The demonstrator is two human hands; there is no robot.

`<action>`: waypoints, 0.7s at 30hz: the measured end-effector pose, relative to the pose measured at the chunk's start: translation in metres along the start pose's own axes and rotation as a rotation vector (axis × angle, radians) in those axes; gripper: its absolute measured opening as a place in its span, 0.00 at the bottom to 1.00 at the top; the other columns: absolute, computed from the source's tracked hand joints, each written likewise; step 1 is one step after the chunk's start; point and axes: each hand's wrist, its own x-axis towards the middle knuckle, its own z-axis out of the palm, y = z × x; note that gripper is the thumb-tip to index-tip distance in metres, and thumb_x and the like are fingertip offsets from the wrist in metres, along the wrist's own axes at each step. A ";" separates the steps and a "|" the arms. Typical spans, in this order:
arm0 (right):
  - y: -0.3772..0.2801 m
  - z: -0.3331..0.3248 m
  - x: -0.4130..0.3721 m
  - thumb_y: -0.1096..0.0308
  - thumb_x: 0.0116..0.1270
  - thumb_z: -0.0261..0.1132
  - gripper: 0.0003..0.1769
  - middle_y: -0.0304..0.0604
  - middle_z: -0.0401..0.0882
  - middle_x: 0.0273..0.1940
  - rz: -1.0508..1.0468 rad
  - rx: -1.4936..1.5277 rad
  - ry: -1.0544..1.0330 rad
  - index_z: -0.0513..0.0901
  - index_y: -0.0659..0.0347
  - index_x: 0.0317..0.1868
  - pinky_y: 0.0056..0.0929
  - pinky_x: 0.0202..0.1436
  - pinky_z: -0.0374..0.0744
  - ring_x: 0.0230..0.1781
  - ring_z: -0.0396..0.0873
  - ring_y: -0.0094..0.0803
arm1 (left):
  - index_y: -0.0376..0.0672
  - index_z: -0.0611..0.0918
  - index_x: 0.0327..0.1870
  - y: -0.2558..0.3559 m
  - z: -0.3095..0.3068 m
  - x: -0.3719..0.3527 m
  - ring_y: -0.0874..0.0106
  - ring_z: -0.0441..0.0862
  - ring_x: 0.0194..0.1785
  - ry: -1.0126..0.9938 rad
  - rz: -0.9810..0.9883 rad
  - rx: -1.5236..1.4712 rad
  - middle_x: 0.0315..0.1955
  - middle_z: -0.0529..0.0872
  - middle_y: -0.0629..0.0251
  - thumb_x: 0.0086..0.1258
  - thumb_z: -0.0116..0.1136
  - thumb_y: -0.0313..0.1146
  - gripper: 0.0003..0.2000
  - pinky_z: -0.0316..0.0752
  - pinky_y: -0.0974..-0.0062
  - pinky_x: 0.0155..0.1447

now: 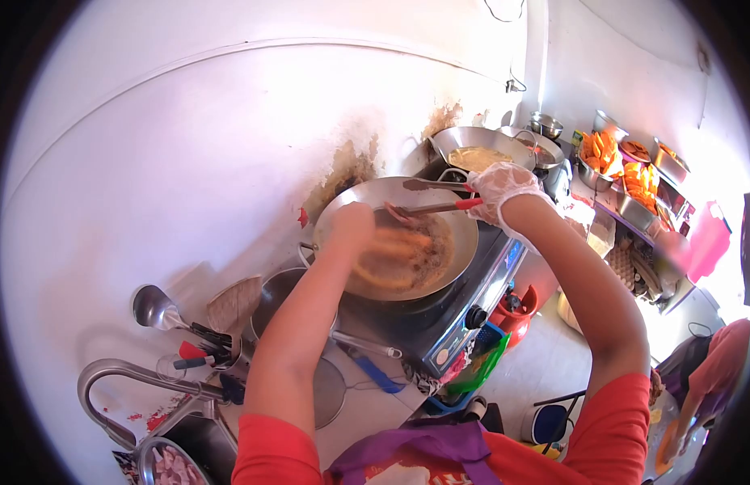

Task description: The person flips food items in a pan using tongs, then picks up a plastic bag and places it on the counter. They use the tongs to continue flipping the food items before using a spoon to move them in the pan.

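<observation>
My left hand [351,226] hovers over a wide metal wok [464,242] on the stove, blurred; whether it holds anything I cannot tell. Orange strips of food [395,246] lie in bubbling oil in the wok. My right hand [504,190], in a clear plastic glove, grips metal tongs with red handles [431,196]. The tong tips pinch a pale piece of food [395,214] above the oil.
A second wok [478,153] with yellow batter stands behind. Metal trays of orange fried food [625,174] line the right counter. Nearby are a ladle [153,307], a faucet [124,376], a strainer [330,392], a red gas cylinder [516,311] and another person [710,372].
</observation>
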 end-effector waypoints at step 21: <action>0.004 0.012 -0.043 0.58 0.74 0.56 0.15 0.47 0.82 0.32 -0.033 -0.113 0.207 0.81 0.59 0.49 0.41 0.40 0.81 0.35 0.83 0.43 | 0.41 0.87 0.35 -0.004 -0.027 -0.006 0.58 0.87 0.42 0.039 0.025 0.198 0.35 0.87 0.53 0.63 0.55 0.27 0.08 0.81 0.63 0.46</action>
